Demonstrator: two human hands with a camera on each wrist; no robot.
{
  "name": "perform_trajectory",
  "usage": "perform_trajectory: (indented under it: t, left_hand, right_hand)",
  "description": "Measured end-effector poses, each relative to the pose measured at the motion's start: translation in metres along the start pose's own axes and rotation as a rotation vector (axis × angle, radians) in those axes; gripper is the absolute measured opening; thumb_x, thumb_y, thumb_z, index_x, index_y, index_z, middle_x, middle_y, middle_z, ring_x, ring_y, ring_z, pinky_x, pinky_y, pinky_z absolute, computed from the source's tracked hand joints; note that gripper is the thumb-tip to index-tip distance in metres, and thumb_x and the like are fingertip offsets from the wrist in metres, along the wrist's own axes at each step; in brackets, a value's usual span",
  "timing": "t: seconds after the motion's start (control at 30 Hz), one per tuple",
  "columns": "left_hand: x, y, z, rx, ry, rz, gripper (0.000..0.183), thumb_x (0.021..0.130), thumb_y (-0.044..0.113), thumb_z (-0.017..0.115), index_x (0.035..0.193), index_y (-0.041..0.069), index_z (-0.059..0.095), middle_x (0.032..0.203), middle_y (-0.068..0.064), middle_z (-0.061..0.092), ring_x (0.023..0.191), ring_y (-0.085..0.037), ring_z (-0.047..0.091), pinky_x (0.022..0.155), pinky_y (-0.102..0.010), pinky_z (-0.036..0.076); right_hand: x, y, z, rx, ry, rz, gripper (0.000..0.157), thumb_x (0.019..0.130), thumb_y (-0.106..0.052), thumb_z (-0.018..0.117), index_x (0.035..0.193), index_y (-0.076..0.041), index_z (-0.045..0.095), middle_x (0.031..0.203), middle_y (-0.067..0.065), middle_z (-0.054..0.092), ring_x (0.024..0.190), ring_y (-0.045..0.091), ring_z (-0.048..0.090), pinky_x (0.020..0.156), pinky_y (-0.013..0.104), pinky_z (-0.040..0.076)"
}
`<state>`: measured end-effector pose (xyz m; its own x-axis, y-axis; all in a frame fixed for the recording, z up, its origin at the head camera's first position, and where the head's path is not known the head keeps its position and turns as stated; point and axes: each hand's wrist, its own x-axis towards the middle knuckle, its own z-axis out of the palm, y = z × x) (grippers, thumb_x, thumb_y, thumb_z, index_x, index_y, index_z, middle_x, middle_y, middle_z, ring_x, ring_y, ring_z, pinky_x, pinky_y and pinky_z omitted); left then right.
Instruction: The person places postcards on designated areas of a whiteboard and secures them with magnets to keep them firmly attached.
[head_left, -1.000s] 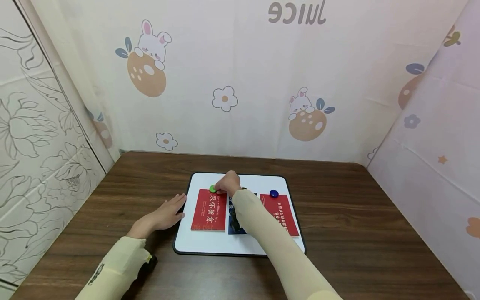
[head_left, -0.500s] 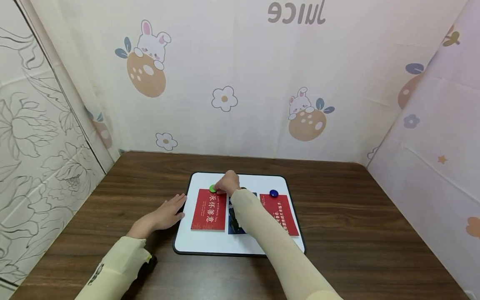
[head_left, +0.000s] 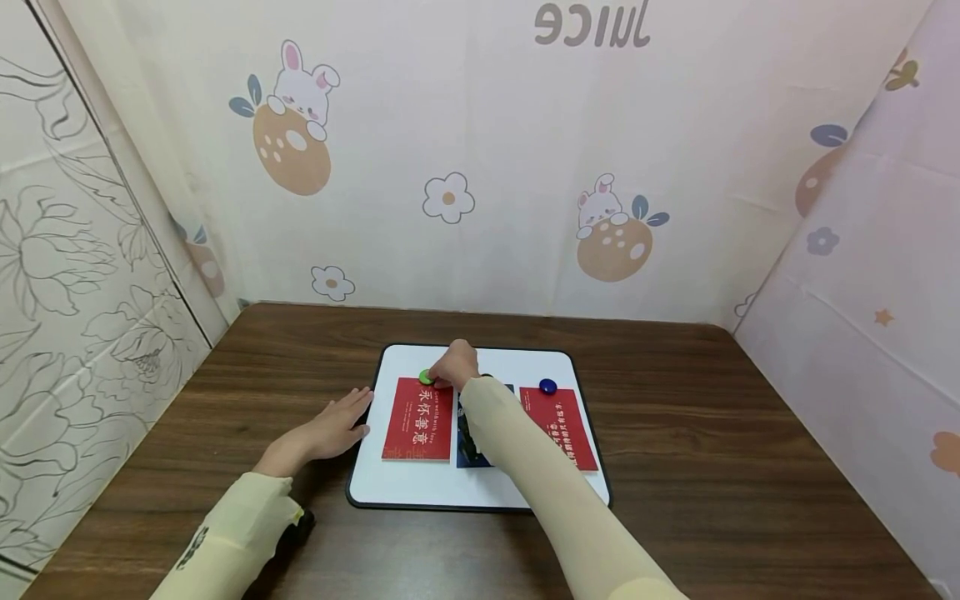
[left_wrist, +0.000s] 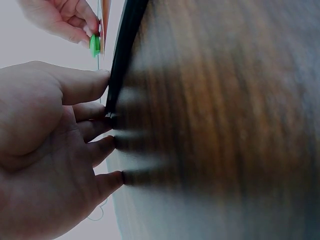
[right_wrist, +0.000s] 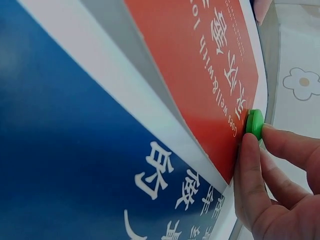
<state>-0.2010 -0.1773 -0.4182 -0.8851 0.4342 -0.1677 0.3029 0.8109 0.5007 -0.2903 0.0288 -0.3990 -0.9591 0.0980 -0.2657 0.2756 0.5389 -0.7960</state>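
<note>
A whiteboard (head_left: 405, 492) with a dark rim lies on the table, bearing two red cards and a dark blue card between them. At the top edge of the left red card (head_left: 408, 425) sits a round green magnet (right_wrist: 254, 123). My right hand (head_left: 456, 367) pinches this magnet between thumb and finger, as the right wrist view shows. The blue card (right_wrist: 75, 125) is partly hidden by the right arm in the head view. My left hand (head_left: 333, 429) lies with fingers extended, fingertips touching the board's left rim and the tabletop beside it.
A dark blue magnet (head_left: 548, 387) sits at the top of the right red card (head_left: 562, 425). The brown wooden table (head_left: 712, 458) extends around the board. Behind it hangs a white curtain (head_left: 510, 125) printed with rabbits and flowers.
</note>
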Motion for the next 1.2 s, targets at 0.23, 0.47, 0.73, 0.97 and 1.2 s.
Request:
perform_trajectory:
  t: [0.23,0.47,0.73,0.97,1.2]
  left_hand:
    - [0.0,-0.001,0.0,0.0,0.002,-0.002,0.059,0.097,0.011,0.052,0.145,-0.011,0.026,0.151,-0.03,0.022,0.14,-0.045,0.013,0.108,-0.063,0.012]
    - [0.0,0.0,-0.001,0.002,0.002,0.004,0.059,0.097,0.011,0.052,0.144,-0.011,0.026,0.15,-0.03,0.022,0.14,-0.045,0.014,0.108,-0.064,0.012]
    - [0.002,-0.003,0.002,0.003,0.005,0.008,0.058,0.096,0.011,0.053,0.144,-0.011,0.027,0.15,-0.03,0.022,0.14,-0.045,0.015,0.107,-0.064,0.013]
    - [0.003,-0.003,0.0,0.001,-0.004,-0.002,0.058,0.096,0.011,0.053,0.144,-0.011,0.028,0.15,-0.03,0.022,0.14,-0.044,0.014,0.108,-0.063,0.013]
    - [0.004,-0.007,-0.002,-0.009,-0.003,-0.007,0.058,0.096,0.011,0.053,0.144,-0.011,0.029,0.15,-0.03,0.024,0.14,-0.044,0.015,0.108,-0.062,0.014]
  right_hand:
    - [0.001,0.0,0.002,-0.052,0.006,-0.026,0.029,0.079,-0.014,0.08,0.098,0.005,0.067,0.074,0.01,0.062,0.058,0.017,0.066,0.059,0.023,0.054]
    - [-0.002,-0.002,0.002,-0.067,0.02,-0.035,0.03,0.078,-0.014,0.08,0.098,0.005,0.067,0.075,0.01,0.062,0.06,0.018,0.066,0.06,0.024,0.055]
    - [-0.001,0.002,0.0,-0.069,0.012,-0.044,0.029,0.079,-0.017,0.079,0.094,0.004,0.068,0.072,0.009,0.062,0.059,0.018,0.065,0.06,0.025,0.055]
    - [0.001,0.001,-0.012,-0.049,-0.044,-0.051,0.021,0.081,-0.013,0.076,0.087,0.005,0.069,0.073,0.011,0.065,0.065,0.021,0.067,0.066,0.029,0.055]
    - [-0.001,0.002,-0.031,0.031,-0.101,-0.111,0.015,0.084,-0.01,0.072,0.091,0.003,0.072,0.089,0.012,0.068,0.081,0.026,0.069,0.074,0.034,0.056]
